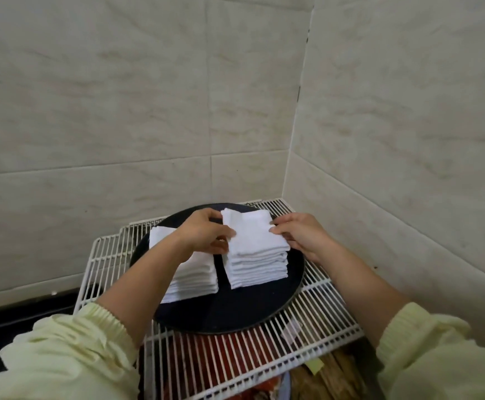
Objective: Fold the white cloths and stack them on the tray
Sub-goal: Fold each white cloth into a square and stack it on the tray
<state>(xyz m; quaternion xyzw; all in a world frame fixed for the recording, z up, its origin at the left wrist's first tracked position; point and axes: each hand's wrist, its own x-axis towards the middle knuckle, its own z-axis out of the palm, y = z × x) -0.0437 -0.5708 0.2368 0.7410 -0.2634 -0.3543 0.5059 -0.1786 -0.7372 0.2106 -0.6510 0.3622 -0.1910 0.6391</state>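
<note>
A round black tray [229, 313] lies on a white wire rack. Two stacks of folded white cloths stand on it. The right stack [257, 261] is taller, and a folded white cloth [250, 229] lies on its top. My left hand [206, 233] pinches that top cloth at its left edge, thumb on top. My right hand [299, 233] pinches its right edge. The left stack [192, 275] sits partly hidden under my left forearm.
The white wire rack [316, 301] fills a corner between two tiled walls [149, 111]. Red and wooden items [235, 353] show beneath its bars. A dark counter edge [27, 313] runs at the left. A small label [293, 332] lies on the rack.
</note>
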